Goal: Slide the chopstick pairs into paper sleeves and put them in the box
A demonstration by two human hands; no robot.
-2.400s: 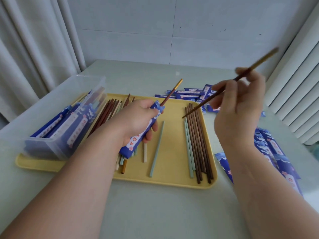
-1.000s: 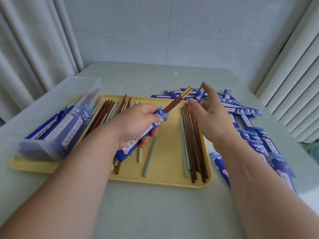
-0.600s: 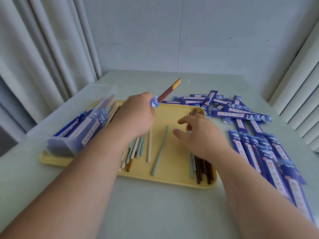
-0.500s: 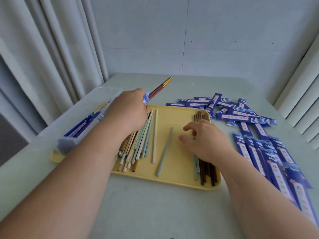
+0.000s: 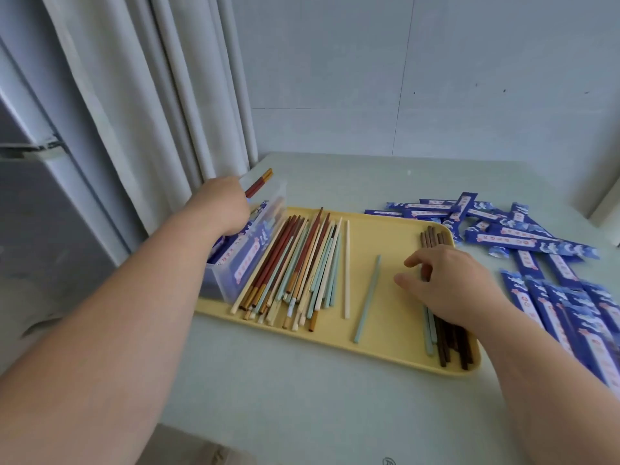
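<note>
My left hand (image 5: 219,204) is over the clear plastic box (image 5: 250,260) at the left end of the yellow tray (image 5: 379,236). It grips a sleeved chopstick pair (image 5: 259,183), whose red and gold ends stick out past my fingers; the sleeve is mostly hidden by the hand. Blue sleeved pairs lie inside the box. My right hand (image 5: 446,283) rests palm down on the dark brown chopsticks (image 5: 431,237) at the tray's right side, fingers spread. A heap of loose mixed chopsticks (image 5: 298,270) lies beside the box.
Single pale chopsticks (image 5: 367,298) lie in the tray's middle. Several empty blue paper sleeves (image 5: 523,243) are scattered on the table right of the tray. A curtain (image 5: 151,95) hangs at the left, the wall is behind, and a radiator is at the far right.
My left hand has carried the sleeved pair leftward from above the tray to over the box. My right hand let go of the chopstick and dropped onto the dark brown chopsticks.
</note>
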